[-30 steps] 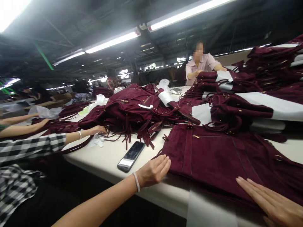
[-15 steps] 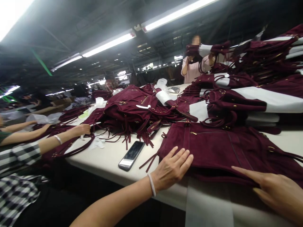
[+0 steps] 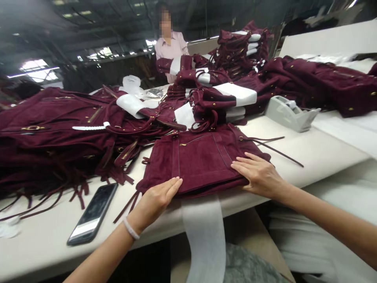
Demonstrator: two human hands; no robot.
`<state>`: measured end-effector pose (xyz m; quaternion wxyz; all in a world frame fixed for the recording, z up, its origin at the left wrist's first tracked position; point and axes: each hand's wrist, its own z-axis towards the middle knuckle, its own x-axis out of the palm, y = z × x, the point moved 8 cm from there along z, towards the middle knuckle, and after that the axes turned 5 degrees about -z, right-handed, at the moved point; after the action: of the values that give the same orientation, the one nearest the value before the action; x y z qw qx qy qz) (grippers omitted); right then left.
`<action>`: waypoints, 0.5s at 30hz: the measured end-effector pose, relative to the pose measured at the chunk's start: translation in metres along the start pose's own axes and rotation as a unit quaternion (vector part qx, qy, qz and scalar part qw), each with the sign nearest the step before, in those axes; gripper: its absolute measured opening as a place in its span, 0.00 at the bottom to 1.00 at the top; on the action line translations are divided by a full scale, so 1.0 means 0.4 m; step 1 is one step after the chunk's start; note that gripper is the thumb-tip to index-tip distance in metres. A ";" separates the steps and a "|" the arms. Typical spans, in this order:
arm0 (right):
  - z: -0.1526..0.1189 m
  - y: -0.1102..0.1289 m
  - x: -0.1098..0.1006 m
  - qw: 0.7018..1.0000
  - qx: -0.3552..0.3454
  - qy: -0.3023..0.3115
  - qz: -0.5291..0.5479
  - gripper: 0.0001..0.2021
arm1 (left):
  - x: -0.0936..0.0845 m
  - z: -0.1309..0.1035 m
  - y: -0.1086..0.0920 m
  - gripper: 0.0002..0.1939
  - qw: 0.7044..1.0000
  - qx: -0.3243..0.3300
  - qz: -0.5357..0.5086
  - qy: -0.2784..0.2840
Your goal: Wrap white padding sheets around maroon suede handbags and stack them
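Note:
A burgundy suede handbag (image 3: 197, 159) lies flat on the table in front of me, its dark opening along the near edge. My left hand (image 3: 157, 198), with a pale band at the wrist, is closed on the bag's near left corner, fingers pressed together. On the right side of the bag lies my right hand (image 3: 259, 175), its fingers stretched out and slightly spread over the suede. The right thumb is low by the near edge. A strip of white paper (image 3: 204, 236) hangs from beneath the bag over the table edge.
A phone (image 3: 92, 214) rests left of the bag. Piled burgundy bags (image 3: 59, 129) stand at left, with more wrapped bags (image 3: 206, 98) behind. A grey tape dispenser (image 3: 290, 114) sits at right. A person in a pink shirt (image 3: 171, 47) stands across the table.
My view has swung right, bringing the tape dispenser in and losing the co-worker's checked sleeve. My left hand has gone from lying flat to closing on the bag's edge; the right lies further onto the bag.

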<state>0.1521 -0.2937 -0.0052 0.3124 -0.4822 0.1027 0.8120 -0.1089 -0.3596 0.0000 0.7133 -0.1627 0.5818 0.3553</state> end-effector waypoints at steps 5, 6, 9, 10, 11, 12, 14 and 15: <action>-0.061 -0.001 -0.011 0.997 -0.033 -0.058 -0.039 0.24 | 0.007 -0.022 -0.010 0.33 0.999 -0.013 0.008 -0.028; -0.066 0.004 -0.011 0.995 -0.035 -0.078 -0.051 0.24 | 0.010 -0.024 -0.008 0.35 0.999 -0.024 0.015 -0.031; -0.071 0.017 -0.006 0.990 -0.021 -0.115 -0.075 0.22 | 0.015 -0.006 -0.001 0.43 0.997 -0.057 0.037 -0.028; -0.072 0.021 -0.004 0.989 -0.013 -0.123 -0.080 0.21 | 0.017 0.009 -0.003 0.46 0.997 -0.062 0.042 -0.019; -0.072 0.025 -0.003 0.988 -0.005 -0.130 -0.084 0.21 | 0.020 0.027 -0.006 0.49 0.997 -0.064 0.046 -0.003; -0.074 0.029 -0.003 0.987 0.005 -0.135 -0.086 0.22 | 0.024 0.046 -0.012 0.52 0.997 -0.062 0.046 0.017; -0.078 0.036 -0.005 0.987 0.029 -0.138 -0.082 0.24 | 0.039 0.082 -0.026 0.55 0.996 -0.052 0.042 0.058; -0.080 0.038 -0.006 0.987 0.043 -0.132 -0.074 0.27 | 0.049 0.096 -0.034 0.55 0.995 -0.045 0.038 0.075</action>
<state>0.1668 -0.3215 -0.0219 0.4029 -0.3629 0.0588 0.8382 -0.0707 -0.3379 -0.0105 0.6458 -0.1983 0.6229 0.3945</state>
